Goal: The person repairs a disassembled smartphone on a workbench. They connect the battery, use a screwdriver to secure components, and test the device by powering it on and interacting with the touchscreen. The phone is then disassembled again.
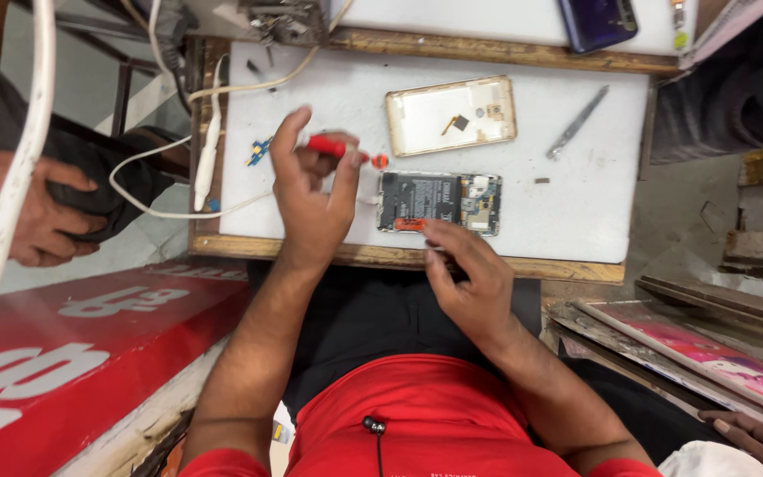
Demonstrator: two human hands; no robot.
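An opened phone (pixel 439 201) with its battery and circuit board showing lies on the white work mat (pixel 576 194). My left hand (pixel 311 199) is raised just left of it and grips a small red-handled screwdriver (pixel 333 147). My right hand (pixel 468 278) rests on the table's wooden front edge, its fingertips touching the phone's near edge. The phone's gold back cover (pixel 450 115) lies inside-up farther back on the mat.
Metal tweezers (pixel 577 122) lie at the mat's right. A white cable (pixel 156 172) loops off the left side. A dark blue phone (pixel 598 19) sits at the far edge. Another person's hand (pixel 37 216) is at left, another's hand (pixel 752 437) at bottom right.
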